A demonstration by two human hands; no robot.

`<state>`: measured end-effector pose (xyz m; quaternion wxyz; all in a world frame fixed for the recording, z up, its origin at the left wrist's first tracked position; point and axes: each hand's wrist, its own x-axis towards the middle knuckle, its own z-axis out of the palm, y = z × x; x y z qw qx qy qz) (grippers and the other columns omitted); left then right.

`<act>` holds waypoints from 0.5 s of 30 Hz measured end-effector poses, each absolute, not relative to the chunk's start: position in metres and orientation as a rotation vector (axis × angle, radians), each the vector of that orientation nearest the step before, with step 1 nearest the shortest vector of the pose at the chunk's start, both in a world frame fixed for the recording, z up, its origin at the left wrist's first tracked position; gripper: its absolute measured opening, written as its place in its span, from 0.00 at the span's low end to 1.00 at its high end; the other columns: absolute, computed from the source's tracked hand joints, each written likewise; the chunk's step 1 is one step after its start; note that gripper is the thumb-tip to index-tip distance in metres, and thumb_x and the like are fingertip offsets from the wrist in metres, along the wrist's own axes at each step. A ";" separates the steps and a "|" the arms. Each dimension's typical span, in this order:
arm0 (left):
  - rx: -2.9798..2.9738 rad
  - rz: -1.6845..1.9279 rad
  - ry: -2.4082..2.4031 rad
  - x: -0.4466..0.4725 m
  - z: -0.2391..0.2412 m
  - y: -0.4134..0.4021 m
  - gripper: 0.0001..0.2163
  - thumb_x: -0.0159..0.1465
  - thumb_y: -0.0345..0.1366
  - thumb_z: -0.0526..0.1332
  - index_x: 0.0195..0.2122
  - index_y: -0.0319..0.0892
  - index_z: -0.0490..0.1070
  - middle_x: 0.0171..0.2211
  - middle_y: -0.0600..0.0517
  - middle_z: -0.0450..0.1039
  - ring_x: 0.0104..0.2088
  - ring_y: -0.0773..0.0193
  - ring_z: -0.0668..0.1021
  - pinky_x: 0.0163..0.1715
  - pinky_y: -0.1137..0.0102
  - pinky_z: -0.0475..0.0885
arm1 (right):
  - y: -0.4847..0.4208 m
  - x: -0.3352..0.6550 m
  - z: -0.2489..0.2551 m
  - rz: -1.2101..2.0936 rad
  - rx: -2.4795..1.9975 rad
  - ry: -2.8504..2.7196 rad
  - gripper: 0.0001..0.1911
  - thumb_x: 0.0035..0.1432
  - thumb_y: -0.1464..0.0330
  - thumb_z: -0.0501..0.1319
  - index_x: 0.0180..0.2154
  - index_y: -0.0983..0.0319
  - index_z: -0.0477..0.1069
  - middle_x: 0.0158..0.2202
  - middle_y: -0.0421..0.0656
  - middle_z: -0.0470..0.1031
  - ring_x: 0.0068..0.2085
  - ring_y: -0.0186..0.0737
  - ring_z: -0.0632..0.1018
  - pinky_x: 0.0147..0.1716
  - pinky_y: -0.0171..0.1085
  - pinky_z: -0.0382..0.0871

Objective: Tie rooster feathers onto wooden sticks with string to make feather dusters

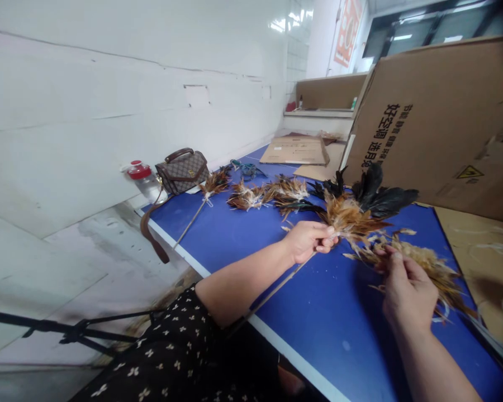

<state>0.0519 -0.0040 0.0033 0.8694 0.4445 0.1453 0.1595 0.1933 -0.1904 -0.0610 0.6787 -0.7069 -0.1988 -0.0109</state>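
Observation:
My left hand (308, 241) is closed round a thin stick (276, 290) just below a bunch of brown and black feathers (360, 209) tied to its top. The stick slants down toward my lap. My right hand (406, 290) rests to the right on the blue table (235, 234). Its fingers pinch at a loose heap of tan feathers (427, 265) lying there.
Several finished feather bunches (268, 195) lie further back on the table, one on a long stick (193, 220). A brown handbag (182, 170) and a red-capped bottle (145, 178) stand at the far left edge. A big cardboard box (444, 117) rises at the right. Flat cartons (295, 151) lie behind.

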 end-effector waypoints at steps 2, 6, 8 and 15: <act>0.930 0.307 0.296 0.053 0.000 -0.009 0.14 0.62 0.33 0.77 0.30 0.30 0.74 0.30 0.45 0.73 0.25 0.76 0.66 0.24 0.76 0.55 | -0.190 0.190 -0.056 -0.021 -1.614 -0.518 0.27 0.68 0.46 0.67 0.57 0.57 0.83 0.53 0.50 0.85 0.46 0.50 0.84 0.48 0.48 0.80; 0.913 0.235 0.269 0.054 -0.007 -0.019 0.15 0.58 0.34 0.79 0.30 0.29 0.75 0.31 0.43 0.74 0.25 0.75 0.68 0.23 0.76 0.55 | -0.189 0.194 -0.059 0.021 -1.617 -0.677 0.25 0.64 0.49 0.69 0.53 0.59 0.82 0.49 0.49 0.85 0.49 0.51 0.84 0.49 0.46 0.79; 0.895 0.172 0.222 0.054 -0.009 -0.024 0.14 0.57 0.33 0.79 0.31 0.28 0.76 0.31 0.43 0.74 0.25 0.74 0.69 0.22 0.77 0.55 | -0.189 0.198 -0.065 0.061 -1.593 -0.741 0.22 0.61 0.50 0.70 0.48 0.59 0.80 0.43 0.49 0.85 0.43 0.50 0.84 0.43 0.44 0.79; 0.841 0.116 0.191 0.053 -0.009 -0.027 0.10 0.60 0.29 0.75 0.31 0.28 0.77 0.31 0.42 0.74 0.25 0.75 0.68 0.21 0.79 0.55 | -0.190 0.194 -0.064 0.235 -1.506 -0.700 0.22 0.55 0.48 0.75 0.39 0.59 0.76 0.33 0.44 0.80 0.35 0.44 0.80 0.36 0.41 0.75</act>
